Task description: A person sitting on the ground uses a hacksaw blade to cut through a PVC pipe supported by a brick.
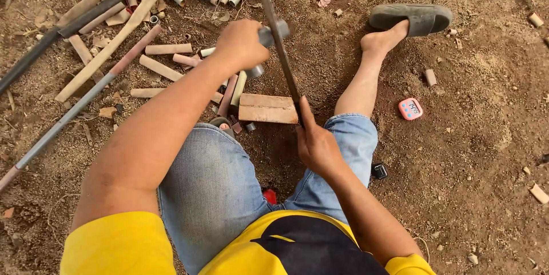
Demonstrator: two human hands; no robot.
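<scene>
The person is sitting on the bare dirt ground (pixel 474 138), looking down over denim-clad knees. The left hand (pixel 240 43) is closing fully around a short grey cylindrical pipe piece (pixel 269 36), holding it out over the flat rectangular reddish brick (pixel 267 108) that lies on the ground between the legs. The right hand (pixel 316 146) is gripping the handle end of a long, narrow, dark metal blade (pixel 278 40), fingers wrapped tight and the forefinger lying along the blade's back; the blade is running up from that hand and crossing the pipe piece just beside the left fingers.

The pipe piece is looking light, stiff and smooth, so it is likely slippery and prone to roll; a firm grasp round its middle, well clear of the blade's edge, seems the safest hold. The blade appears thin, rigid and sharp, best taken at the handle only.

A scatter of cut tan and grey tube lengths (pixel 166 49) is lying to the left, a small pink digital timer (pixel 410 108) to the right near the bare shin, and a grey-green sandal (pixel 413 19) is sitting on the far foot.
</scene>
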